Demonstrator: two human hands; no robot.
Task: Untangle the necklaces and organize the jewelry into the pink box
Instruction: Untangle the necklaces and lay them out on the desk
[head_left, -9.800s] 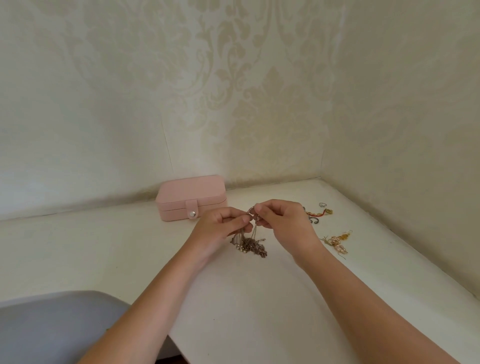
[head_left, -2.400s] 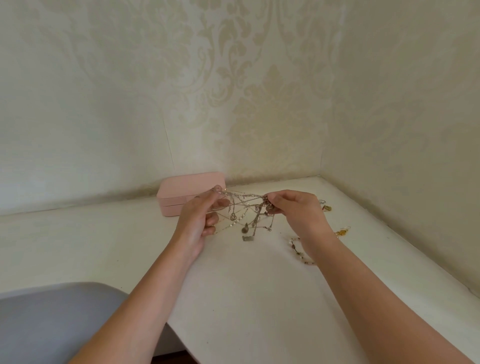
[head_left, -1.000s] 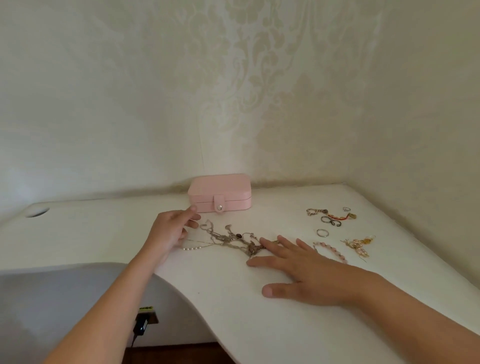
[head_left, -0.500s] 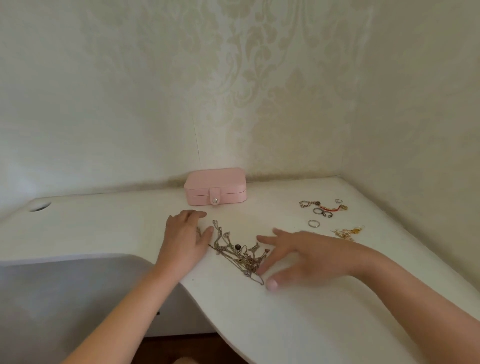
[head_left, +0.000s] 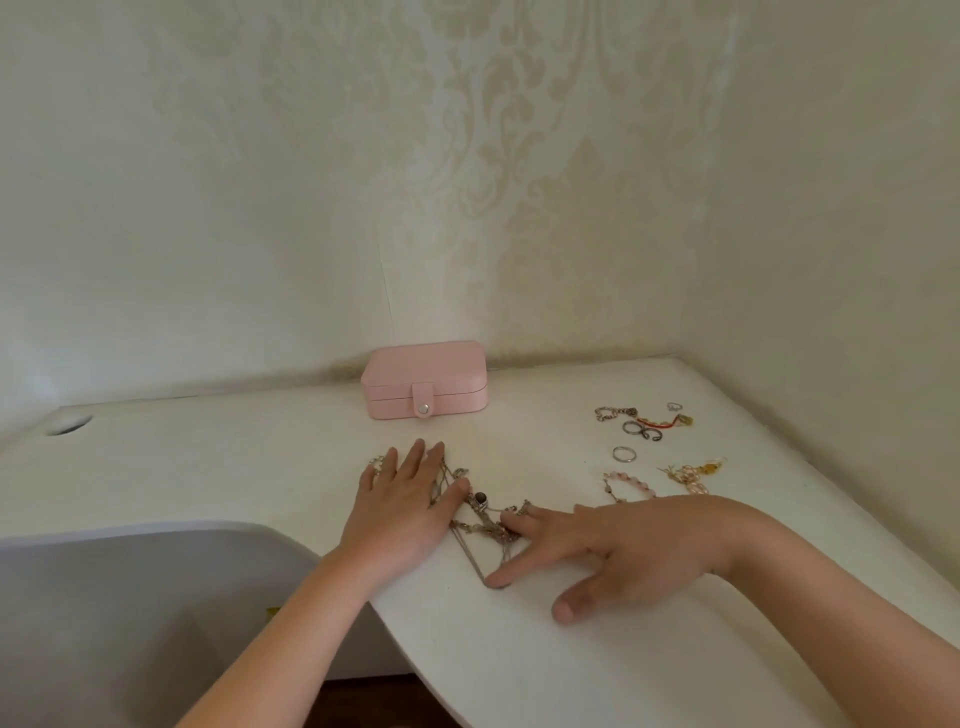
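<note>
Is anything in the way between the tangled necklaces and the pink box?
Nothing lies on the desk between the necklaces and the box. But the box is closed, with its snap tab fastened over the front, so the lid blocks the way in until it is opened.

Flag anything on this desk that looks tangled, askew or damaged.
The necklaces lie in one knotted clump between the left hand and right hand, chains crossing each other. The pink box is shut; nothing looks damaged.

pink box (head_left: 425, 382) 1 | hands (head_left: 402, 512) (head_left: 618, 553) 2 | necklace tangle (head_left: 485, 525) 1 | bead bracelet (head_left: 631, 480) 1
</note>
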